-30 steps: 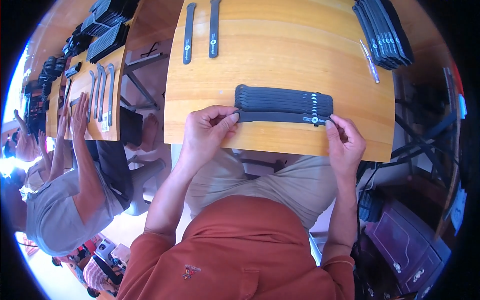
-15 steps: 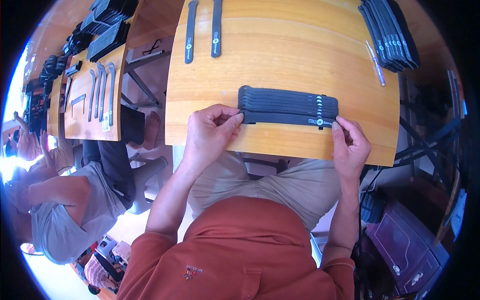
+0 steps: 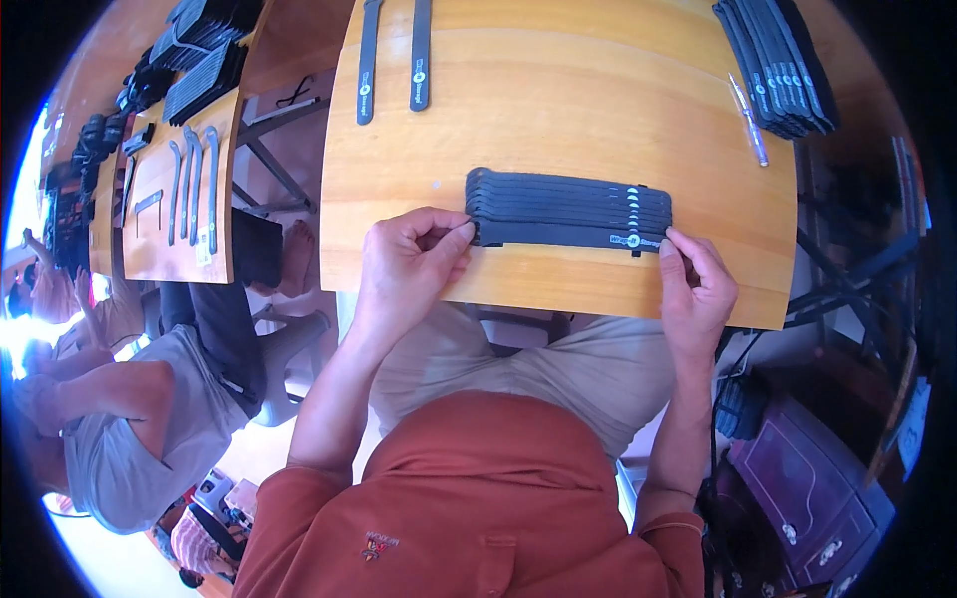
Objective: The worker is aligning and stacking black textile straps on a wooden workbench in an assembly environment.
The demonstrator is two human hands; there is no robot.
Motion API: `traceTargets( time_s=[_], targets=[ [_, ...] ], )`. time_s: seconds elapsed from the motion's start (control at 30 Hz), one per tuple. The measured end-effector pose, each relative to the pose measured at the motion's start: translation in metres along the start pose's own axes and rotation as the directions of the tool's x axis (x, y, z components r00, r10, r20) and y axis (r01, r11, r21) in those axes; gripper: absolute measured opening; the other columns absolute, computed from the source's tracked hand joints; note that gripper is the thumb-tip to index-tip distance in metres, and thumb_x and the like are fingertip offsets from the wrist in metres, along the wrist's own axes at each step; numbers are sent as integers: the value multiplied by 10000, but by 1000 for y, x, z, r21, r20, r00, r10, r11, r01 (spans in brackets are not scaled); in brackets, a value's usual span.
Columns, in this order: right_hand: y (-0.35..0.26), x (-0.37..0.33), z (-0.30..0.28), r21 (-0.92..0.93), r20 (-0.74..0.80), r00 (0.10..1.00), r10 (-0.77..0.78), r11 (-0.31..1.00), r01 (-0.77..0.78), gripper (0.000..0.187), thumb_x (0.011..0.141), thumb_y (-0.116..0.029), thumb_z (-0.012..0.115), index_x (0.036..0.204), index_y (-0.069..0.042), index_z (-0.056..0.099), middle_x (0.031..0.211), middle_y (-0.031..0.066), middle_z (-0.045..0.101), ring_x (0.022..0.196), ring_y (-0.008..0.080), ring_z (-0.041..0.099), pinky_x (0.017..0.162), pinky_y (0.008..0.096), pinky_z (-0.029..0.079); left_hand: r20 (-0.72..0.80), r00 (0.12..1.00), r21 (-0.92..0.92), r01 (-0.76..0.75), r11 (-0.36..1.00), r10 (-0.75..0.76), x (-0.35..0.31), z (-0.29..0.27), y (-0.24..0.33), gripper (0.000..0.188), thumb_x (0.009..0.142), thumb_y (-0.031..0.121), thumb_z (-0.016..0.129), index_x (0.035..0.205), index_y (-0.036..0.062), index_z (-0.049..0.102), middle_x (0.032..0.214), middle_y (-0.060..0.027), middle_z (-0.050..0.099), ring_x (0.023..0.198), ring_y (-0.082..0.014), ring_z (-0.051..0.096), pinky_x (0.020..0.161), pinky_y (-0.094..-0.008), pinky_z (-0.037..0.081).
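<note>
Near the front edge of the wooden table lies a fanned row of several dark fabric straps [image 3: 568,204] with pale printing near their right ends. The frontmost strap [image 3: 558,236] lies lengthwise along the row's near side. At its left end, my left hand [image 3: 414,264] pinches with thumb and index finger. My right hand [image 3: 700,284] has thumb and fingertips closed at the opposite end. Small black tabs stick out beneath that strap near both ends. The fingertips cover the strap's very ends.
Two loose straps [image 3: 421,60] lie at the table's far left, a pen [image 3: 748,120] and a thick strap stack [image 3: 778,70] at the far right. On the left, another person [image 3: 150,419] sits by a second table [image 3: 159,254] holding more straps. A purple cabinet [image 3: 812,488] stands at lower right.
The whole view has shifted slightly, so the table's contents appear a little further left. Both hands stay at the ends of the front strap, with little visible movement.
</note>
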State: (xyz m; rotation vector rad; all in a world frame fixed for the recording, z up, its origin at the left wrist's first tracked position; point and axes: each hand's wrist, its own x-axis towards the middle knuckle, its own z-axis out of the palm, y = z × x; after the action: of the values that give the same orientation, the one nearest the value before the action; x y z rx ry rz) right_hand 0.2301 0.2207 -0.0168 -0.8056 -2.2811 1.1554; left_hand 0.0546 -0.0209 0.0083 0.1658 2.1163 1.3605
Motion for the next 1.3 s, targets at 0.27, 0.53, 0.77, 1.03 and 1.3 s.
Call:
traceTargets(
  time_s=[0.27,0.53,0.77,1.03,1.3],
  targets=[
    [0,1,1,35,-19,1000,9,999,-8,157,949,-13,726,1082,69,746,911,101,714,761,121,643,678,252,514,0,1000,-27,10,1000,-10,2,0,-2,171,991,93,724,1064,-58,755,779,-51,733,684,-60,667,637,-216,559],
    [1,1,2,-3,-11,1000,-3,1000,3,149,947,-3,720,1074,68,749,879,100,709,741,118,641,660,250,504,1,1000,-28,-8,1000,8,3,0,-6,171,988,92,729,1060,-61,754,768,-51,731,677,-56,663,625,-215,557],
    [0,2,1,-20,-8,1000,-9,1000,9,138,945,2,719,1064,66,747,882,104,709,738,123,643,658,256,507,-3,1000,-10,-9,1000,9,3,0,-6,166,982,87,734,1053,-61,754,765,-51,731,673,-54,659,617,-210,544],
    [2,2,1,8,-2,1000,-19,1000,19,138,943,12,721,1068,64,743,883,98,697,740,121,642,657,247,507,-11,1000,-31,0,1000,0,2,3,-6,146,976,70,729,1033,-62,751,757,-46,723,667,-56,654,611,-208,535],
    [2,1,2,33,-24,1000,-14,999,15,132,935,27,729,1063,58,744,874,91,695,724,104,633,632,236,498,-21,1000,-26,22,999,-23,2,4,-4,124,975,67,742,1024,-46,752,770,-37,715,649,-51,642,589,-199,535]
  ],
)
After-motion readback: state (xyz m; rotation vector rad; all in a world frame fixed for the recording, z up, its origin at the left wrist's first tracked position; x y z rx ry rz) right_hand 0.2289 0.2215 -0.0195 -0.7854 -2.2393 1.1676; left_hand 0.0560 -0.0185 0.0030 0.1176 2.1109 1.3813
